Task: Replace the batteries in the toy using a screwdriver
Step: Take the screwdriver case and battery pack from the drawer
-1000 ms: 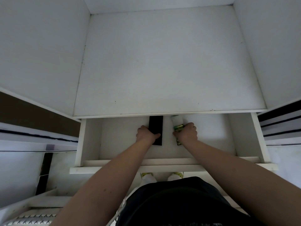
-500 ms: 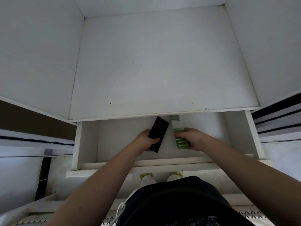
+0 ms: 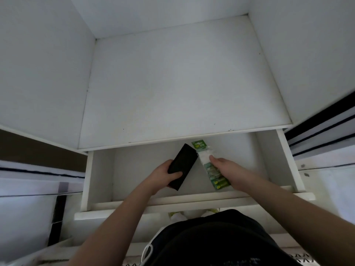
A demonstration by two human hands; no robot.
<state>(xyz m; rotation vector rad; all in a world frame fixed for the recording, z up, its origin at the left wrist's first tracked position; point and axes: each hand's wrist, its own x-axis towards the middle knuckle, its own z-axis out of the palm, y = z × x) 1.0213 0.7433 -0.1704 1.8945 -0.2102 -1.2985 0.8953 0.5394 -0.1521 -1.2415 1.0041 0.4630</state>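
The left hand (image 3: 163,175) grips a black case (image 3: 182,166), tilted toward 1 o'clock. At its 3 o'clock, the right hand (image 3: 228,169) holds a green battery pack (image 3: 211,167). Both are above the open white drawer (image 3: 99,179), under a white shelf (image 3: 172,93).

left hand (image 3: 163,174) – grips black case (image 3: 183,166) | right hand (image 3: 229,172) – holds battery pack (image 3: 212,170) | over open drawer (image 3: 99,177)

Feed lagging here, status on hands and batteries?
Left hand grips black case. Right hand holds battery pack. Both over open drawer. Nothing in the way; no toy or screwdriver in view.
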